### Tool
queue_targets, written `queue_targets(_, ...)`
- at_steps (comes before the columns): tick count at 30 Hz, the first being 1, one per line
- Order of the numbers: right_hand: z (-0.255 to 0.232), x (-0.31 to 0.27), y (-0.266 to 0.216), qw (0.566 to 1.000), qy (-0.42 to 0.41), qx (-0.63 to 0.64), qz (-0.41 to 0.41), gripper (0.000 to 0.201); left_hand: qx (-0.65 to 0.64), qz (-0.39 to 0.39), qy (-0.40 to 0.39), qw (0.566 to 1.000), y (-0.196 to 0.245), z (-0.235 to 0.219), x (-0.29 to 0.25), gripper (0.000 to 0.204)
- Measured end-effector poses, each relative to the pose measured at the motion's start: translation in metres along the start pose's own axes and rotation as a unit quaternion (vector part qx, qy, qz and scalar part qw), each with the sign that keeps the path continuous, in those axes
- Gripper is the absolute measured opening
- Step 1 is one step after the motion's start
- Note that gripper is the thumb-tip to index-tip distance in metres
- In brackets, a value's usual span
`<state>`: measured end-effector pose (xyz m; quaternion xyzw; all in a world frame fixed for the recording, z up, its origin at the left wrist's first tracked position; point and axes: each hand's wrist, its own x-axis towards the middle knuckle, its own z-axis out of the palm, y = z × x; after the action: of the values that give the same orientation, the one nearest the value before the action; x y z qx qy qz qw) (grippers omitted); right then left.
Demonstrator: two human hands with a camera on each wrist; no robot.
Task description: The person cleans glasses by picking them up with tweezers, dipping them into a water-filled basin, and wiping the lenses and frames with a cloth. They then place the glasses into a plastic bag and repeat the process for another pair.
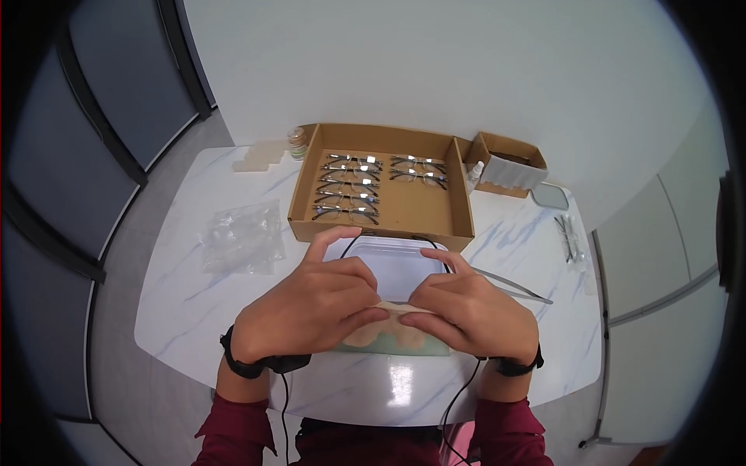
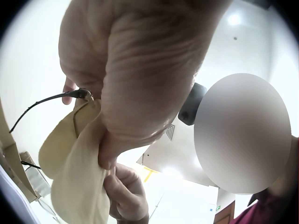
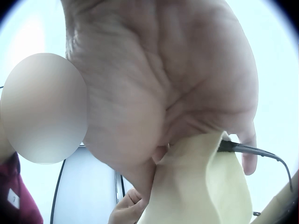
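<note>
Both hands are close together over the front of the table, pinching a pair of eyeglasses through a pale yellow cloth (image 2: 77,182). My left hand (image 1: 315,303) has its thumb and curled fingers on the cloth at the left side, its index finger stretched forward. On the other side my right hand (image 1: 474,307) pinches the cloth in the same way. Dark eyeglass temples (image 3: 252,150) stick out forward beyond the hands. The cloth drapes over the front of the eyeglasses and hides the lenses. Underneath, a pale green sheet (image 1: 435,347) lies on the table.
A white tray (image 1: 400,268) sits just ahead of the hands. Behind it, a cardboard box (image 1: 420,210) holds several eyeglasses in rows. Clear plastic bags (image 1: 242,237) lie left; a smaller box (image 1: 497,185), a spray bottle (image 1: 475,174) and bagged eyeglasses (image 1: 571,241) are right.
</note>
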<state>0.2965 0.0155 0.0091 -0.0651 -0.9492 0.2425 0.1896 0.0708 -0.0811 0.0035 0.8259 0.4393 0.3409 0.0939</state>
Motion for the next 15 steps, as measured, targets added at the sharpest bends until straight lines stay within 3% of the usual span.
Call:
queue_targets(6,-0.0039,-0.0038,0.0016,0.999,-0.048,-0.016,0.002,0.013,0.007,0.012,0.0,1.0,-0.0006,0.0037,0.0003,0.016)
queue_targets(15,0.0006,-0.0005,-0.0061,0.999,0.011,-0.044,-0.01,0.017,-0.02,-0.009,-0.019,1.0,0.0004,0.0032,-0.0019,0.018)
